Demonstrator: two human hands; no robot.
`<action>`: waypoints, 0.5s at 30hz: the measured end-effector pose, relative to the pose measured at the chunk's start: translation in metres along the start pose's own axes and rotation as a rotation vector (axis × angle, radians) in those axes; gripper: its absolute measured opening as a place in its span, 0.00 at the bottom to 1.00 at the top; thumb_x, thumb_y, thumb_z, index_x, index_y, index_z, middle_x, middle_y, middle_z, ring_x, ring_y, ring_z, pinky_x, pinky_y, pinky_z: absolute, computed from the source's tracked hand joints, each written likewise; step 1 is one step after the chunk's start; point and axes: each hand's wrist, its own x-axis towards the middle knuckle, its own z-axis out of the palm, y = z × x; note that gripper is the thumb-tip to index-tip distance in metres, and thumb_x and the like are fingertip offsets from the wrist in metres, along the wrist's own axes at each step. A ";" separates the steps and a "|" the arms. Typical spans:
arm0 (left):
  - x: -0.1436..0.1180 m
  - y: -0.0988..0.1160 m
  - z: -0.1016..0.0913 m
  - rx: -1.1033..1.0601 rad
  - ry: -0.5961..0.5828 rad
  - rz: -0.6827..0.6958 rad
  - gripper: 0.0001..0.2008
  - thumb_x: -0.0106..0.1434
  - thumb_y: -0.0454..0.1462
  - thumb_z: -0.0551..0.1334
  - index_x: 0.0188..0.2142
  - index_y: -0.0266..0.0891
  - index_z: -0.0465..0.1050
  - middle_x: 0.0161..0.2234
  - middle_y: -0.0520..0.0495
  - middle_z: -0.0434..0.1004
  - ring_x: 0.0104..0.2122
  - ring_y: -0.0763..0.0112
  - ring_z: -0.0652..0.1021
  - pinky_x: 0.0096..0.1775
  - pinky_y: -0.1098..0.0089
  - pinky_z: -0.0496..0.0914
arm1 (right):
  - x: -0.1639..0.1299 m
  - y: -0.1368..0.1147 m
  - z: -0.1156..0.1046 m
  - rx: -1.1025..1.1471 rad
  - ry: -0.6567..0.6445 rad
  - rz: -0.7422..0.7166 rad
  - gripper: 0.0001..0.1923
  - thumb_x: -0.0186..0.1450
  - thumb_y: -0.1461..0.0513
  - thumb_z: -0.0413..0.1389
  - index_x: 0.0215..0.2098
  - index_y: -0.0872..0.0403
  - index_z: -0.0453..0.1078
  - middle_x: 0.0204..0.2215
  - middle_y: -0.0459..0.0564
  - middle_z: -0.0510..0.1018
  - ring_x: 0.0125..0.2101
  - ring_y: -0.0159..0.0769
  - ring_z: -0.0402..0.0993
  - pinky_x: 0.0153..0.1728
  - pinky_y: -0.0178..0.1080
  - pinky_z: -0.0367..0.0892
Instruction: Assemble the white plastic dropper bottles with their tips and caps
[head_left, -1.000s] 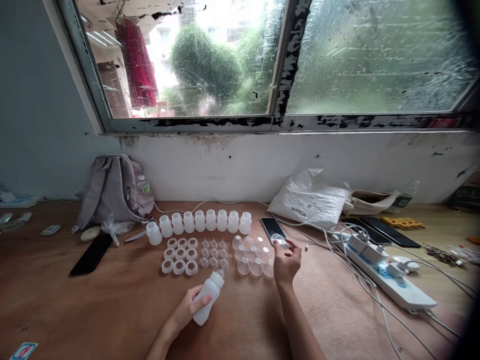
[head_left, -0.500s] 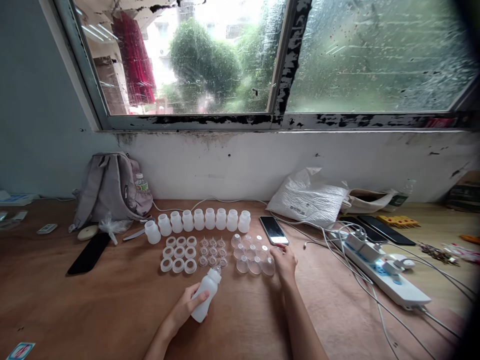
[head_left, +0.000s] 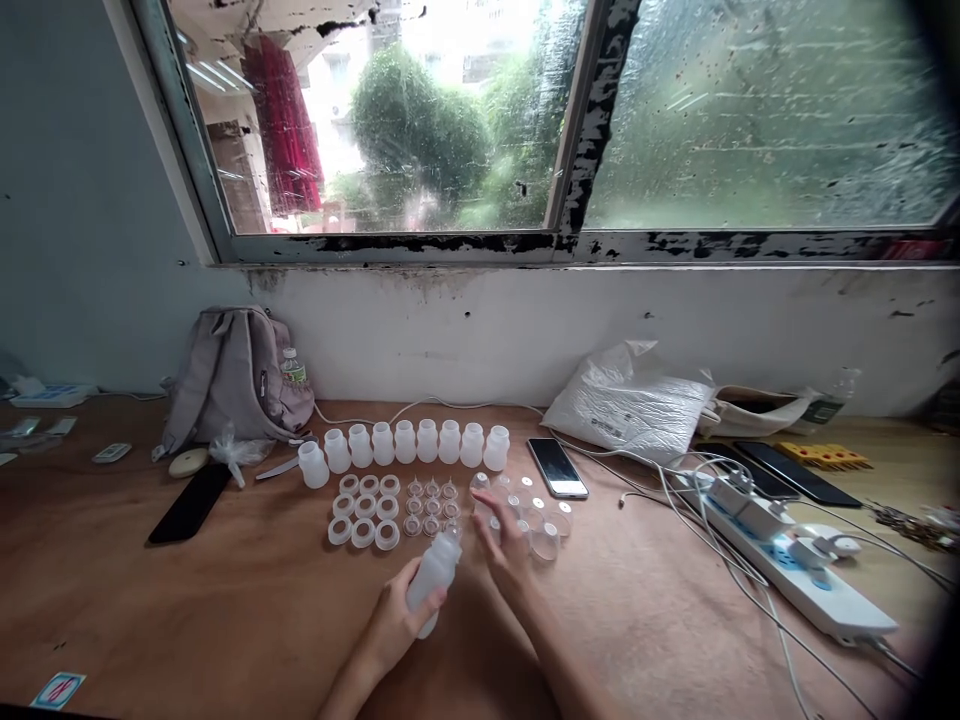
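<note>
Left hand (head_left: 390,625) is gripping a white plastic bottle (head_left: 433,580) around its lower body, tilting it so the teat end is pointing up toward the sorted parts, while the right hand (head_left: 504,545) is lying with fingers spread and loose, holding nothing I can make out, over the near edge of the clear caps (head_left: 536,520). Picking one cap cleanly probably means pinching it by its rim without nudging its neighbours, since they are sitting close together. Just left of them, small teats (head_left: 429,503) and white rings (head_left: 364,508) are lying in tidy groups, with a row of bottles (head_left: 405,445) standing behind. A phone (head_left: 556,467) is lying just beyond the caps, and cables (head_left: 675,500) are trailing from a power strip (head_left: 795,565) on the right. Bare table (head_left: 225,600) is giving room on the near left side.
</note>
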 end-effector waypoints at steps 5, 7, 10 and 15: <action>-0.002 0.009 0.017 0.015 0.050 0.073 0.18 0.56 0.44 0.57 0.44 0.37 0.67 0.38 0.44 0.72 0.37 0.62 0.71 0.38 0.70 0.63 | -0.013 -0.031 0.031 0.503 -0.197 0.379 0.22 0.55 0.52 0.56 0.45 0.53 0.64 0.40 0.55 0.75 0.43 0.45 0.70 0.42 0.46 0.63; -0.002 0.004 0.023 -0.052 0.051 0.039 0.17 0.57 0.45 0.55 0.39 0.35 0.70 0.31 0.45 0.73 0.31 0.65 0.71 0.32 0.72 0.63 | -0.013 -0.034 0.032 0.575 -0.252 0.496 0.16 0.52 0.53 0.59 0.33 0.56 0.70 0.30 0.54 0.77 0.35 0.45 0.73 0.38 0.45 0.65; 0.001 -0.004 0.026 -0.196 0.009 -0.033 0.18 0.57 0.48 0.55 0.34 0.33 0.70 0.25 0.47 0.71 0.24 0.71 0.69 0.25 0.74 0.60 | -0.013 -0.029 0.030 0.643 -0.232 0.570 0.11 0.49 0.56 0.61 0.22 0.56 0.69 0.24 0.52 0.77 0.28 0.41 0.73 0.33 0.41 0.66; 0.009 -0.010 0.023 -0.441 -0.113 -0.214 0.20 0.55 0.49 0.57 0.32 0.32 0.68 0.23 0.47 0.70 0.17 0.74 0.69 0.19 0.75 0.58 | -0.014 -0.019 0.030 0.765 -0.171 0.602 0.08 0.50 0.59 0.60 0.20 0.55 0.67 0.19 0.48 0.74 0.32 0.42 0.73 0.29 0.36 0.65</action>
